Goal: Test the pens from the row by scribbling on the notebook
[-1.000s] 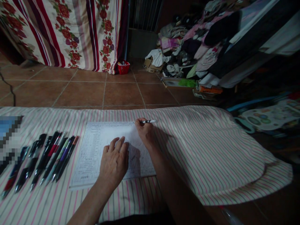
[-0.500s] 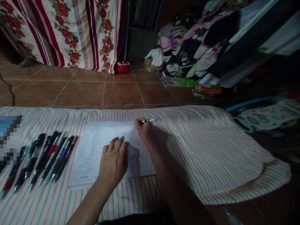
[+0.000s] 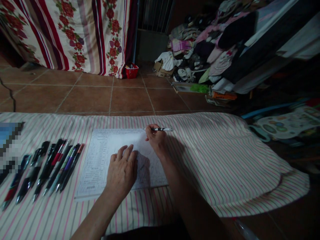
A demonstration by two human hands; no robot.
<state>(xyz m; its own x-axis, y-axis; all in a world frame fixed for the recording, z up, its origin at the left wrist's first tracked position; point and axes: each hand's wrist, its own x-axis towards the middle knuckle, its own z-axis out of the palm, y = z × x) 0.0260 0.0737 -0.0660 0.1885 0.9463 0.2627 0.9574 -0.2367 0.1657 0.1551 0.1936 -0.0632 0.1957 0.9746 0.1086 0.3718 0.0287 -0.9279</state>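
A printed sheet of paper (image 3: pixel 93 166) lies on the striped cloth, with text down its left side and faint lines elsewhere. My left hand (image 3: pixel 123 170) rests on the middle of it, fingers spread and slightly bent, holding nothing. At the paper's top right edge my right hand (image 3: pixel 155 137) grips a black-and-white pen (image 3: pixel 163 129), its back end pointing right. The pen's tip is hidden behind the fingers. Left of the paper several pens (image 3: pixel 56 166) lie side by side, in black, red, green and purple.
The striped cloth (image 3: pixel 225 160) covers the surface under the paper. A pixelated patch (image 3: pixel 10 143) hides something at the left edge. Beyond is a tiled floor (image 3: pixel 130 96) with a red basket (image 3: pixel 131 71), a floral curtain (image 3: pixel 87 36) and a heap of clothes (image 3: pixel 205 50).
My right hand has shifted slightly to the right along the paper's top edge, and the pen now lies more level. My left hand stays on the paper.
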